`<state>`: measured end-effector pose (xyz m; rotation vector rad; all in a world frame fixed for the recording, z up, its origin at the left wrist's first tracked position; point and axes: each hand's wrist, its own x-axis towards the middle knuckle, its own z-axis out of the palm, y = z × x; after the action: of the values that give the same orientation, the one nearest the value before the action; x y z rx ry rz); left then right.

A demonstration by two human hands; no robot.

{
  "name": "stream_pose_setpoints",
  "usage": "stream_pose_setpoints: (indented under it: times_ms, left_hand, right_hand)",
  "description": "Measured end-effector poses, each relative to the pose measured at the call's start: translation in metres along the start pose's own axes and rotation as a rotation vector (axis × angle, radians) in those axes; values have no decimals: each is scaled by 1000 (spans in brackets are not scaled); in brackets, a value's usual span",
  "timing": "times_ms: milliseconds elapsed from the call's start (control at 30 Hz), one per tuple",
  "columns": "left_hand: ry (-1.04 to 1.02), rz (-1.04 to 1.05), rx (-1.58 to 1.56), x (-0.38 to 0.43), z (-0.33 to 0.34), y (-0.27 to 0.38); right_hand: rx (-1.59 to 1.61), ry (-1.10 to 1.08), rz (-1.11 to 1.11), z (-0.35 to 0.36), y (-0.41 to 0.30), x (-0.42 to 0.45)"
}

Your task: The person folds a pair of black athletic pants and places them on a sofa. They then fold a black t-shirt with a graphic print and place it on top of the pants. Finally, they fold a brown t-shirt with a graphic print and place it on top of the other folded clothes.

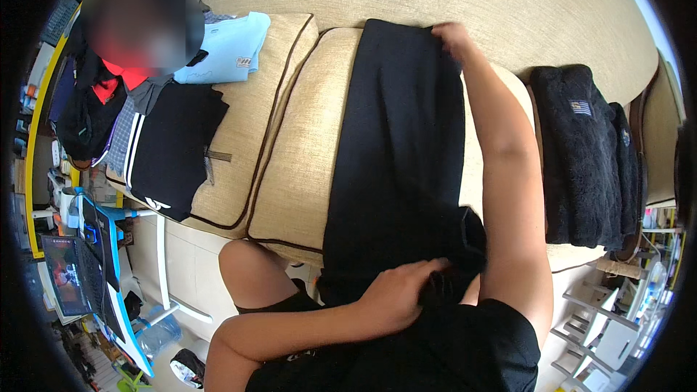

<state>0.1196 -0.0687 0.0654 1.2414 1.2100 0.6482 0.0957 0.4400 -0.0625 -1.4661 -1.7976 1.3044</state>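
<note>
A long black garment [400, 136], which looks like folded trousers, lies lengthwise over the sofa seat and hangs toward my lap. My right hand [454, 42] reaches to its far right corner by the backrest. Its fingers touch the cloth there, but they are blurred, and whether they grip cannot be made out. Close to my body, my left hand [395, 291] is curled on the near end of the garment, with dark cloth bunched at its fingertips. Part of that end stands up in a loose fold beside my right forearm.
Dark fleecy folded clothes [580, 158] sit at the right on the beige sofa [305, 174]. On the left lie a light blue shirt [226, 49], black clothing with white stripes [169, 141] and other clothes, partly hidden by a blurred patch. A desk with a laptop [68, 277] stands lower left.
</note>
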Motion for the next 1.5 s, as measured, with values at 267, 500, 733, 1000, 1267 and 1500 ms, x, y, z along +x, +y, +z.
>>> stream_pose_setpoints:
  times_ms: [267,500,733,1000,1267,1500]
  left_hand:
    - [-35,-83,358,39,63,-40]
    - [23,-48,492,36,72,-34]
    - [-194,-75,392,21,44,-6]
    - [-390,-45,223,26,19,4]
    - [-393,48,457,62,54,-29]
    - [-279,203,618,59,100,-50]
  right_hand:
    - [-322,33,-319,-42,41,-100]
    - [-93,-43,-57,3,39,-139]
    - [48,110,27,25,52,-22]
    - [-4,94,-198,10,1,-12]
    - [-326,156,-204,-12,28,-52]
    - [-542,-401,-14,-78,44,-289]
